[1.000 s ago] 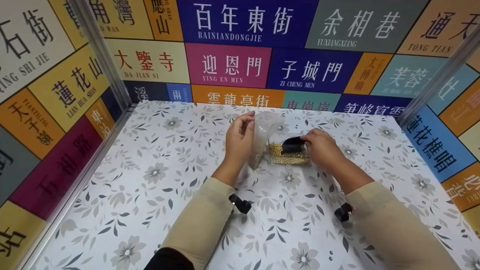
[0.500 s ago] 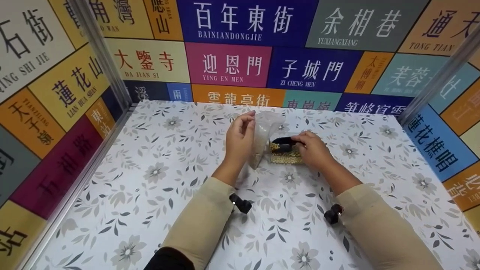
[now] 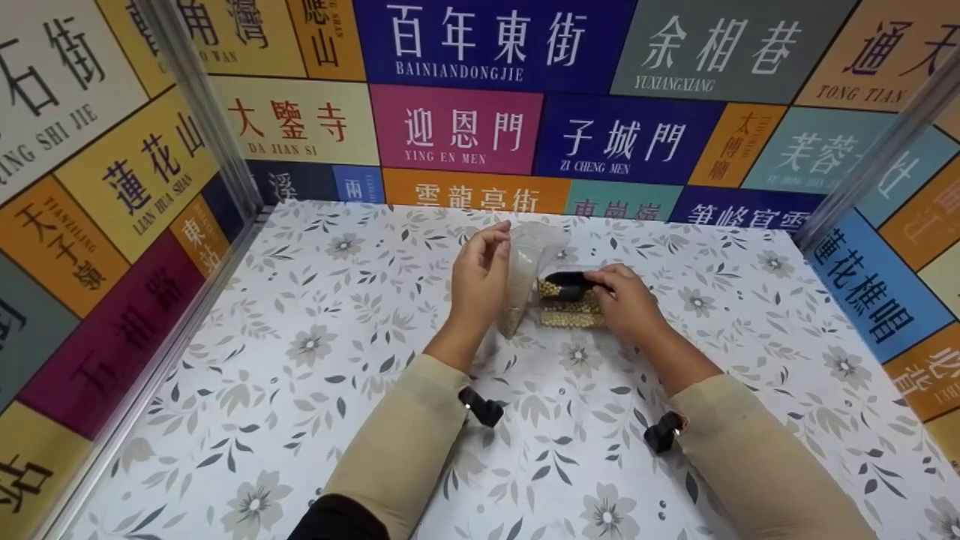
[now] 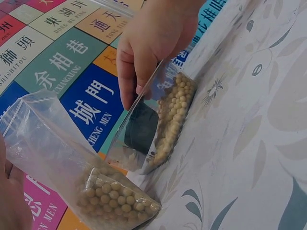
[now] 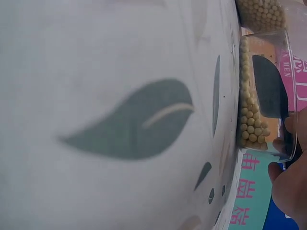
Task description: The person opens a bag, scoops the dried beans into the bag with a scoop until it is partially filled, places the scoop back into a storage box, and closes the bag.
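In the head view my left hand (image 3: 478, 277) holds a clear plastic bag (image 3: 528, 274) by its upper left side. Round tan beans (image 4: 112, 199), like soybeans, fill its lower part, and its mouth gapes in the left wrist view. Just right of the bag stands a clear rectangular box (image 3: 571, 320) with more of these beans (image 5: 252, 120) in it. My right hand (image 3: 631, 301) grips the handle of a black scoop (image 3: 566, 291). The scoop's bowl, with some beans in it, is inside the box, above the remaining beans. My fingers partly hide the handle.
A white tabletop (image 3: 360, 450) with a grey leaf and flower print lies under everything. Colourful sign-printed panels (image 3: 457, 127) stand along the back and both sides, with metal posts (image 3: 214, 105) at the corners.
My right hand has moved left with the scoop. The scoop has turned and risen from the beans, now with some in its bowl. The left hand and bag stay nearly still.
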The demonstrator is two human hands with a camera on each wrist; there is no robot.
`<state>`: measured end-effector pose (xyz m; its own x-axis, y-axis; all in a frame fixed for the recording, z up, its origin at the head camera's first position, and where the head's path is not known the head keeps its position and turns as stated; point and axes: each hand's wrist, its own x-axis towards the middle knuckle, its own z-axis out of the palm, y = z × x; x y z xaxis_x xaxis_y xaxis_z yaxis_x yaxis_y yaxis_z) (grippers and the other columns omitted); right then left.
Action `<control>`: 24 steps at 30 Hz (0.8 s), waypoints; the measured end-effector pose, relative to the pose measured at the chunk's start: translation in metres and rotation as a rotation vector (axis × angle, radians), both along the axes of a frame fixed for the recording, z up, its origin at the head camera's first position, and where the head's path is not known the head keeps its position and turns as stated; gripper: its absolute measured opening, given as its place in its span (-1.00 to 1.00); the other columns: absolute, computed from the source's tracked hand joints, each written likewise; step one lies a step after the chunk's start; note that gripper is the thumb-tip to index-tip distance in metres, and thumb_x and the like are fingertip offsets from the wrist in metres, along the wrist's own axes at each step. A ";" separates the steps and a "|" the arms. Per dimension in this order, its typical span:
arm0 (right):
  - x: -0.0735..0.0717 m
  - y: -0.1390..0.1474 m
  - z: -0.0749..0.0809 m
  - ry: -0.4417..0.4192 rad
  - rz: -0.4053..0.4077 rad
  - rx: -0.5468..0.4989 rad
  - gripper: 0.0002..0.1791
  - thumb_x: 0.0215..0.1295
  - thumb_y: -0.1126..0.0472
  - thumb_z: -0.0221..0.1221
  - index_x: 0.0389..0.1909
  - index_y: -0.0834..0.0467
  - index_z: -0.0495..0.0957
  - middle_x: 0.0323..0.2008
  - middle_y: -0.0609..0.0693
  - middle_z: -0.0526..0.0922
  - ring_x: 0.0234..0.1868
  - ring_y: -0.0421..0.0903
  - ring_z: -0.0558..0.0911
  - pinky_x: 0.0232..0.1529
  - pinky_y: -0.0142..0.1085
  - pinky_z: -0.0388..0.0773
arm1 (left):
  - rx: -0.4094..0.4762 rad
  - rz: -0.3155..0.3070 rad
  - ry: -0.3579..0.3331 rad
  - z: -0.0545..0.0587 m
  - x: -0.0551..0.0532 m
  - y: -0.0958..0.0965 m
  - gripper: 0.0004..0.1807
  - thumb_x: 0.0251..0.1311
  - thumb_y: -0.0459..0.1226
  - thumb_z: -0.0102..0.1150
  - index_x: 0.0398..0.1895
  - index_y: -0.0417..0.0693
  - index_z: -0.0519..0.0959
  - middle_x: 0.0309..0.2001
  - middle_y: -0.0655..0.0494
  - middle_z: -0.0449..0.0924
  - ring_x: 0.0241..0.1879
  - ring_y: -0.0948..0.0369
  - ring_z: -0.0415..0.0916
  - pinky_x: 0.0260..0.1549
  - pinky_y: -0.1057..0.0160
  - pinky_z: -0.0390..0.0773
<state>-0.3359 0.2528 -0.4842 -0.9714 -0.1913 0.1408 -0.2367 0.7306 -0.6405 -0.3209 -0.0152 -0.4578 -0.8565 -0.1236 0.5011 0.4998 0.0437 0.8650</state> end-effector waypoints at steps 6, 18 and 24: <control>0.003 0.002 -0.001 0.000 0.001 -0.074 -0.59 0.66 0.26 0.06 0.41 0.16 0.57 0.37 0.16 0.51 0.47 0.19 0.46 0.46 0.14 0.47 | 0.005 0.000 -0.001 0.000 0.000 0.000 -0.86 0.61 -0.30 0.09 0.01 -0.17 0.59 0.34 -0.06 0.65 0.43 0.16 0.55 0.47 0.35 0.52; 0.014 0.014 0.004 0.002 -0.056 -0.223 -0.59 0.70 0.21 0.03 0.44 0.13 0.55 0.37 0.12 0.51 0.40 0.10 0.50 0.27 -0.31 0.50 | -0.008 0.003 0.006 -0.002 -0.001 -0.001 -0.86 0.62 -0.29 0.07 0.03 -0.15 0.58 0.33 -0.02 0.65 0.43 0.19 0.54 0.46 0.34 0.53; 0.016 0.021 0.009 0.027 -0.065 -0.235 -0.58 0.69 0.19 0.04 0.44 0.13 0.55 0.37 0.14 0.53 0.44 0.09 0.48 0.41 -0.22 0.44 | -0.009 0.008 0.025 -0.002 -0.003 -0.001 -0.81 0.62 -0.29 0.08 0.03 -0.26 0.59 0.31 -0.02 0.66 0.41 0.16 0.56 0.45 0.33 0.54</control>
